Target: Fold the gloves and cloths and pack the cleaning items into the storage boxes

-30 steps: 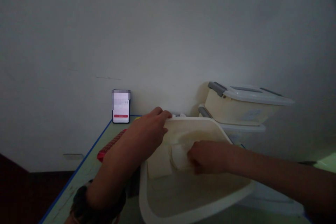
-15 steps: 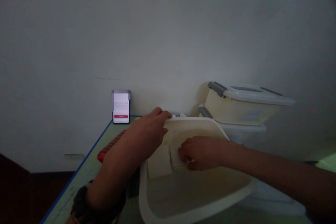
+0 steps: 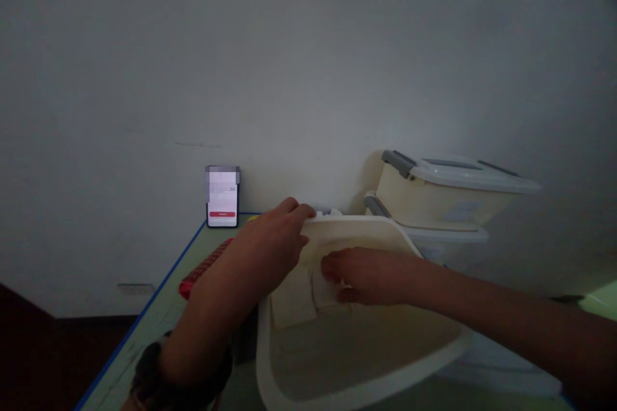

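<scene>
A large cream-white plastic bin (image 3: 366,392) stands tilted on the table, its mouth facing me. My left hand (image 3: 277,237) is closed over its back left rim, with the thumb tip inside. Reaching in from the right, my right hand (image 3: 359,275) has its fingers curled on a pale flat piece (image 3: 321,286) against the inner wall. Its fingers cover part of that piece, and whether it is paper or cloth I cannot tell. Just left of it lies a second pale, squarish flat piece (image 3: 292,302), touched by neither hand.
A phone (image 3: 222,199) with a lit screen leans on the wall at the back left. Beside my left forearm lies a red patterned pouch-like item (image 3: 205,266). Lidded storage boxes (image 3: 434,199) with grey latches are stacked on the right. Blue edging lines the green table (image 3: 159,327).
My right hand has shifted slightly left and up inside the bin, over the pale piece. The left hand stays on the rim.
</scene>
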`<act>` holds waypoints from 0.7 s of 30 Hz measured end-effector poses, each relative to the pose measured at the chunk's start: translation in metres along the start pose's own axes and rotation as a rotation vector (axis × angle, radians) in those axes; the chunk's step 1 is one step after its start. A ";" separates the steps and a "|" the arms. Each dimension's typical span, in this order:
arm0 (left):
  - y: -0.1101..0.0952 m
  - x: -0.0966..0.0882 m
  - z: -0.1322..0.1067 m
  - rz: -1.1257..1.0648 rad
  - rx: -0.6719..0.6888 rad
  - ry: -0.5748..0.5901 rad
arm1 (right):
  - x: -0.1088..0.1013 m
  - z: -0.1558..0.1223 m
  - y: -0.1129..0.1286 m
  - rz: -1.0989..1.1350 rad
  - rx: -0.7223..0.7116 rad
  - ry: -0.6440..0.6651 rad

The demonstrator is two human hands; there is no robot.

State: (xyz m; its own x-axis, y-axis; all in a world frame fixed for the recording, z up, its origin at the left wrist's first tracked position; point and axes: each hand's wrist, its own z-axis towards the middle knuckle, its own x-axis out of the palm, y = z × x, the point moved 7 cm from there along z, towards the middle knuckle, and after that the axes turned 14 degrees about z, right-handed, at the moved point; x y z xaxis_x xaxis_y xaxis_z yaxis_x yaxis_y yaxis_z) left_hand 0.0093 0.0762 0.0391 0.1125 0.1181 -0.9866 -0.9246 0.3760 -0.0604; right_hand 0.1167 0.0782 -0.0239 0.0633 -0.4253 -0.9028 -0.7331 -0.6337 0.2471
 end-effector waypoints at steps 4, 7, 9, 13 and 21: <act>0.000 0.000 0.000 -0.010 0.011 -0.026 | 0.011 -0.002 -0.011 -0.052 0.085 0.089; 0.000 0.000 0.000 -0.011 0.009 -0.032 | 0.020 0.001 -0.010 -0.059 0.074 0.099; 0.000 0.000 0.000 -0.006 0.006 -0.025 | 0.023 0.004 -0.006 -0.053 0.053 0.085; 0.000 -0.002 -0.001 0.009 -0.010 0.001 | 0.020 0.006 0.000 -0.066 0.049 0.061; 0.000 0.000 0.000 0.001 0.000 -0.022 | -0.002 -0.001 -0.004 -0.061 0.100 0.066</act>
State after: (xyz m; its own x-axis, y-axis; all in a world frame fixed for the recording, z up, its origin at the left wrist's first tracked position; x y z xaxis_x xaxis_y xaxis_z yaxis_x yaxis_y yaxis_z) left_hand 0.0088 0.0762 0.0395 0.1198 0.1381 -0.9831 -0.9246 0.3761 -0.0599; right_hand 0.1204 0.0808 -0.0223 0.1516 -0.4317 -0.8892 -0.7904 -0.5931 0.1532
